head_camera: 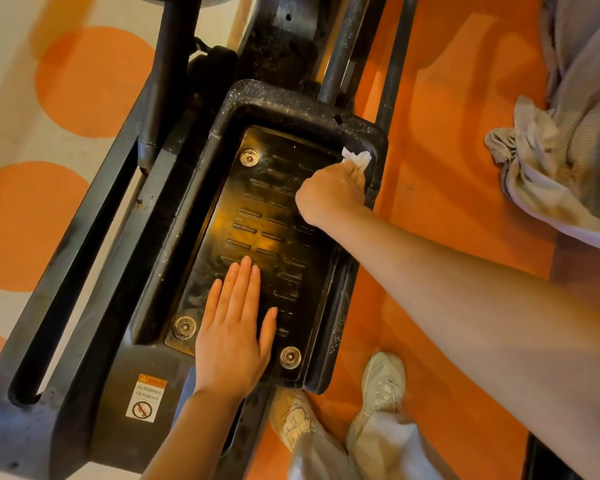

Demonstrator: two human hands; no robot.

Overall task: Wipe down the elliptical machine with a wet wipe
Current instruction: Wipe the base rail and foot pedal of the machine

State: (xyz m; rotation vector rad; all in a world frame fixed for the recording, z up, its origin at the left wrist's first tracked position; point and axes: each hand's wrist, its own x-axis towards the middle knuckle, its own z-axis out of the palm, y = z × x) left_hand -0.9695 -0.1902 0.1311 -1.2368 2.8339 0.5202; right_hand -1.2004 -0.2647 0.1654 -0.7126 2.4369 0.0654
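Note:
The elliptical's black foot pedal (257, 216) fills the middle of the head view, ribbed, with round bolts at its corners and a dusty raised rim (291, 102). My right hand (331, 194) grips a crumpled white wet wipe (357, 158) and holds it against the pedal's far right inner corner. My left hand (234, 327) lies flat on the near part of the pedal, fingers straight and together.
The machine's black frame rails (70, 258) run along the left, with a warning sticker (147, 396) near the base. Dark bars (340, 46) rise beyond the pedal. My shoes (383, 381) stand on the orange floor to the right. Grey cloth (548, 161) hangs at the upper right.

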